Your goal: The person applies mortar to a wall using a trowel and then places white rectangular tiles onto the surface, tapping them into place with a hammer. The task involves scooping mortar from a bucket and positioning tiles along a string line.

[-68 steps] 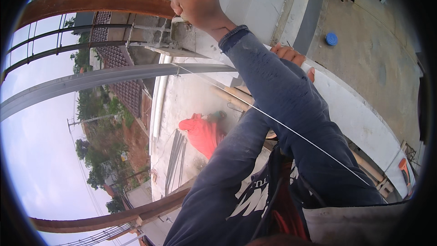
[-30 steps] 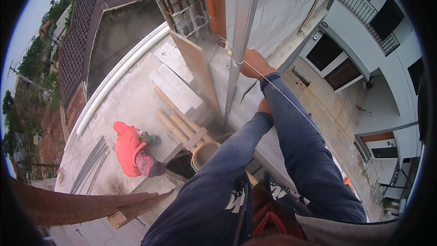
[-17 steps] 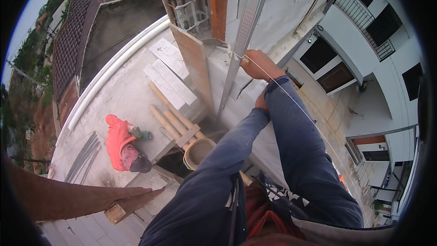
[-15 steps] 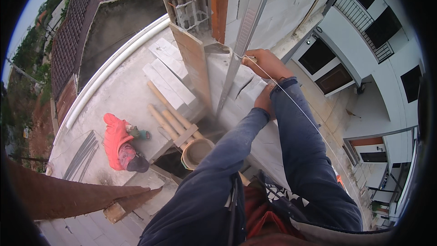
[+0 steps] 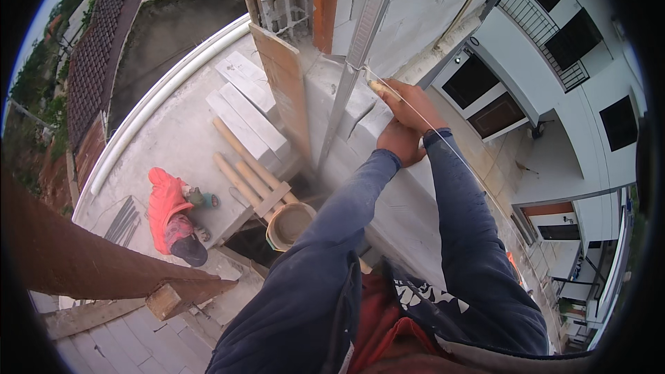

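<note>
My right hand (image 5: 413, 106) is closed around the wooden handle (image 5: 380, 88) of a tool whose working end I cannot make out. Just below it, my left hand (image 5: 400, 143) is a closed fist near the right wrist, above the block wall (image 5: 395, 197); what it holds, if anything, is hidden. A thin white string (image 5: 454, 145) is tied round a tall metal channel (image 5: 352, 62) and passes close over my right hand and forearm. Beside the channel, the white blocks on top of the wall show a dark crack or gap.
Left of the wall, a wooden board (image 5: 280, 83) leans near stacked white blocks (image 5: 246, 121). Below lie bamboo poles (image 5: 239, 180) and a bucket of grey mix (image 5: 291, 225) beside a dark opening. A co-worker in a red top (image 5: 170, 208) crouches. A brown beam (image 5: 104, 256) crosses lower left.
My left hand has come up out from behind the right forearm and now sits against the right hand. The right hand keeps its grip on the handle. The whole view has shifted slightly.
</note>
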`<action>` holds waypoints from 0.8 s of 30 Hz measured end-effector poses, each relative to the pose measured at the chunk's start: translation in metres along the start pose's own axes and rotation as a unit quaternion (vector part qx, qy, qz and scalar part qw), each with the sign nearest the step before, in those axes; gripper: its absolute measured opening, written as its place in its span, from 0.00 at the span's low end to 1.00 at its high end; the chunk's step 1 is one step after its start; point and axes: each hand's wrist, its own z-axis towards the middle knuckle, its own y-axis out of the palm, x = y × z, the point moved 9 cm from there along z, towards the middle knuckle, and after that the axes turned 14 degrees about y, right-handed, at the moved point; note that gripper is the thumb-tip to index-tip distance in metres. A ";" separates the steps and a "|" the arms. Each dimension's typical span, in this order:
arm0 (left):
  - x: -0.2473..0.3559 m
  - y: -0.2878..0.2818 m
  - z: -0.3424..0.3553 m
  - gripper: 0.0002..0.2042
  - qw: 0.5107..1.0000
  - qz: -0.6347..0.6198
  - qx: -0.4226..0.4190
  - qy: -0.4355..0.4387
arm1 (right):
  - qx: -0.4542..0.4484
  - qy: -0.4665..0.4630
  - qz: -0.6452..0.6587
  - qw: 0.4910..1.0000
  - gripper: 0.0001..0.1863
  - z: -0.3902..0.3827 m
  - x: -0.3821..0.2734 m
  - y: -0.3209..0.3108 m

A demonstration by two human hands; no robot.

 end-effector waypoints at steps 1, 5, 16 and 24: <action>0.001 0.000 -0.002 0.25 1.000 -0.015 -0.002 -0.007 | 0.018 -0.003 -0.009 1.000 0.23 0.004 -0.002 0.007; -0.012 0.006 -0.015 0.19 0.989 0.077 0.114 0.049 | 0.025 -0.093 -0.035 0.995 0.22 -0.014 -0.025 0.014; 0.003 -0.005 -0.064 0.14 0.948 0.037 0.308 0.066 | -0.171 0.160 0.297 0.926 0.25 -0.004 -0.002 0.029; 0.024 0.122 -0.247 0.17 0.960 -0.027 0.267 -0.079 | -0.283 0.183 0.390 0.857 0.24 0.033 -0.018 0.063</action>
